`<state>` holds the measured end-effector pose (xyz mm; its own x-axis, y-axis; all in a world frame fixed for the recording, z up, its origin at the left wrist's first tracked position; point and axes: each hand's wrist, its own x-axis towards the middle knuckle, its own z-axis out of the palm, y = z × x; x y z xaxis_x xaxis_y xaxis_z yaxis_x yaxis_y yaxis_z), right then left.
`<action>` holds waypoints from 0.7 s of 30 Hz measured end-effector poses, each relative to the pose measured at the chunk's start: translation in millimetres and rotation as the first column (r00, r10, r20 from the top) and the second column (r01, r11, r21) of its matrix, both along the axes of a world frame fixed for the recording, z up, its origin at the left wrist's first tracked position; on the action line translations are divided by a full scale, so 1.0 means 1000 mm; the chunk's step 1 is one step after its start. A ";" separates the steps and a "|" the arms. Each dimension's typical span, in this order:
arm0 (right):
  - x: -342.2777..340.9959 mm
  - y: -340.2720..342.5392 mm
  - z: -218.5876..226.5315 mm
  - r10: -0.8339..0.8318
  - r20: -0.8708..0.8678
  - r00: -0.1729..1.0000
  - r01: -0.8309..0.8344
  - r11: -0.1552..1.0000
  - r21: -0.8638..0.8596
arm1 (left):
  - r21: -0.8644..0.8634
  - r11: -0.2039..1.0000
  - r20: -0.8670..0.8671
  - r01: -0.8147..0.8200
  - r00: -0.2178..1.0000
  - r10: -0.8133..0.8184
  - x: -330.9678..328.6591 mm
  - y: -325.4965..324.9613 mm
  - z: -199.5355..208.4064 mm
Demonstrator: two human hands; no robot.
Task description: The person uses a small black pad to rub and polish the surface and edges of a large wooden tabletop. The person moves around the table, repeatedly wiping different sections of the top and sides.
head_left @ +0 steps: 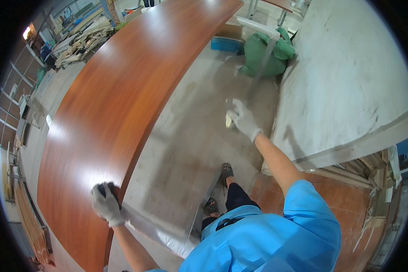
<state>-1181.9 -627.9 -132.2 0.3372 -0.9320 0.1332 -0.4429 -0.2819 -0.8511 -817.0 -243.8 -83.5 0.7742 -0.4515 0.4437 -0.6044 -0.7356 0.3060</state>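
Observation:
A long curved reddish-brown wooden panel (118, 90) with a glossy surface stretches from the near left to the far middle. My left hand (106, 203), in a grey glove, grips a dark object against the panel's near edge. My right hand (241, 119), also gloved, is raised over the concrete floor (199, 136) and holds a small pale yellow thing together with the end of a long clear strip (263, 59) that runs away toward the far right. A sheet of clear film (163, 231) hangs below the panel's near edge.
A large grey slab (349, 77) lies to the right. Green sacks (263, 50) and a blue box (226, 44) sit at the far end of the floor. Stacked timber offcuts (81, 38) lie at the far left. My feet in sandals (222, 186) stand on the concrete.

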 end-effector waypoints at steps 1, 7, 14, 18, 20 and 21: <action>0.004 -0.036 0.004 0.043 0.022 0.999 -0.043 0.999 -0.024 | 0.003 1.000 0.016 0.009 1.000 -0.009 -0.001 0.001 -0.001; 0.053 -0.236 0.030 -0.072 -0.190 0.979 0.035 0.981 -0.193 | -0.024 0.969 0.016 -0.247 0.969 0.247 -0.005 0.008 -0.012; 0.118 -0.374 0.050 -0.099 -0.393 0.914 -0.061 0.926 -0.373 | -0.067 0.921 0.024 -0.385 0.922 0.387 -0.006 0.009 -0.012; 0.139 -0.411 0.053 -0.160 -0.535 0.830 -0.095 0.903 -0.419 | 0.013 0.908 0.106 -0.420 0.903 0.416 -0.009 0.007 -0.008; 0.145 -0.416 0.051 -0.174 -0.559 0.811 -0.111 0.892 -0.438 | -0.014 0.901 0.082 -0.434 0.898 0.433 -0.010 0.005 -0.010; 0.147 -0.415 0.049 -0.174 -0.568 0.804 -0.125 0.885 -0.449 | -0.031 0.887 0.047 -0.461 0.885 0.463 -0.011 0.005 -0.010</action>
<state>-1035.3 -1043.0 -82.7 0.4654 -0.8259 0.3182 -0.8154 -0.5399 -0.2088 -827.7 -238.7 -93.5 0.8688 -0.0396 0.4936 -0.2128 -0.9299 0.2999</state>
